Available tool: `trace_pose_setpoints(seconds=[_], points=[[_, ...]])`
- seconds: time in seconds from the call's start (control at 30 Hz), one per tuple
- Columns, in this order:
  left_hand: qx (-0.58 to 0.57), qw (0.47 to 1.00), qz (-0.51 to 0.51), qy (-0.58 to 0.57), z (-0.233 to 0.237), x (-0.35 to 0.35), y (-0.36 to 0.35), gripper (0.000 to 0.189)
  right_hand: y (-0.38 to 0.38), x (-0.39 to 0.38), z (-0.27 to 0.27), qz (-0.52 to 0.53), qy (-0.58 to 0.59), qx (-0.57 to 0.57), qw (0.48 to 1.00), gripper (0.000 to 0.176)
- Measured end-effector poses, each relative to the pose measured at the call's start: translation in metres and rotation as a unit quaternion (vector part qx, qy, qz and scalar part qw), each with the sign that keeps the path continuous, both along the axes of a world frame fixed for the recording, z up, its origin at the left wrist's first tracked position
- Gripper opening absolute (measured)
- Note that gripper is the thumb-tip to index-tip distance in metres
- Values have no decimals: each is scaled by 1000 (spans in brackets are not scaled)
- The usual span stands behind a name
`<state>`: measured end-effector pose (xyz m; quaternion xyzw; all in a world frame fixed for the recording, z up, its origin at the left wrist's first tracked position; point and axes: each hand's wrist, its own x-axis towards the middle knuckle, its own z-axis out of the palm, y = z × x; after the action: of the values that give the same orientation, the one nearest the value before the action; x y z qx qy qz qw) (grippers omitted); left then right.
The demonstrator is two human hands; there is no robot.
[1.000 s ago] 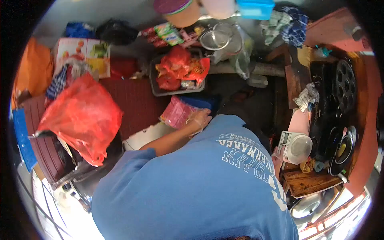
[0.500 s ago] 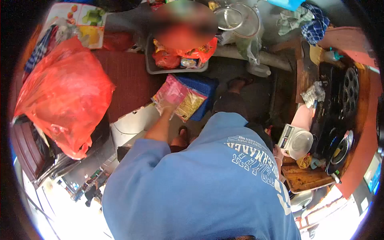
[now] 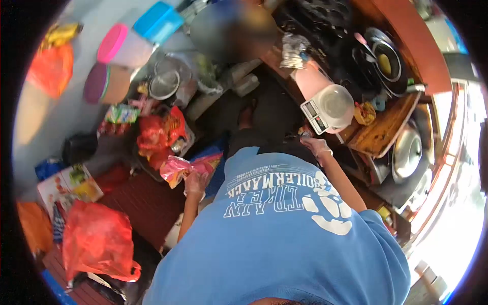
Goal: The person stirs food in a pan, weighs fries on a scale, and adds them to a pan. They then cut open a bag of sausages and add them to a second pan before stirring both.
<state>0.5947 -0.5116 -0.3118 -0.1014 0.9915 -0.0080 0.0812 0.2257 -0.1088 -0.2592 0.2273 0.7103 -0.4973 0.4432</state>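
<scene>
Beside one grey plastic tub [image 3: 189,136] filled with several red plastic bags [image 3: 152,133], one pink, partly clear plastic packet [image 3: 178,166] was held in the left hand [image 3: 197,183], its fingers closed around the near end. The right hand [image 3: 318,147] was held near one white digital scale [image 3: 316,120], on which one clear round bowl [image 3: 336,105] was set; how far it was opened, and whether anything was grasped, cannot be told.
</scene>
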Motion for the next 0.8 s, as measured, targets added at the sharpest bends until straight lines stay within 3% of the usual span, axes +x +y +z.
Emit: trace_pose_setpoints(seconds=[0.03,0.07,0.1,0.13,0.17,0.2,0.23,0.27,0.33,0.37,0.43,0.47,0.57,0.67,0.73,0.77,0.8], points=[[-78,995,-70,-1,26,-23,0,40,-6,2,22,121,24,50,991,32],[-7,999,23,-25,76,-59,1,39,2,3,10,103,26,45,993,32],[65,990,115,-53,121,-88,-1,38,11,5,-11,255,172,19,952,33],[59,992,99,-52,147,-106,-5,38,18,6,-23,393,313,-2,865,35],[115,993,21,18,168,-125,-8,34,1,3,4,250,126,-43,959,42],[173,979,-58,86,197,-148,-10,30,-15,2,24,233,132,-44,963,42],[120,970,-187,94,256,-198,8,15,-25,-5,43,198,113,-119,966,47],[118,967,-205,96,280,-223,19,15,-38,-7,56,180,87,-195,960,53],[274,881,-312,225,314,-271,38,9,-58,-17,79,106,28,-303,947,71],[274,875,-329,226,335,-293,49,9,-66,-22,83,92,39,-303,948,71],[330,828,-404,207,379,-331,74,16,-81,-37,89,-4,59,-455,888,85],[388,826,-366,183,396,-343,92,12,-89,-45,79,-2,112,-577,809,87],[366,784,-473,168,402,-382,117,10,-80,-60,79,-162,131,-599,773,83],[419,745,-514,76,449,-416,138,15,-57,-75,104,-252,173,-643,702,91],[468,687,-509,-222,488,-443,144,18,-42,-76,134,-288,182,-676,654,103],[550,648,-482,-213,487,-448,139,22,-36,-69,133,-293,237,-668,641,107],[544,635,-501,-222,479,-458,140,22,-39,-61,145,-327,254,-668,619,106]])
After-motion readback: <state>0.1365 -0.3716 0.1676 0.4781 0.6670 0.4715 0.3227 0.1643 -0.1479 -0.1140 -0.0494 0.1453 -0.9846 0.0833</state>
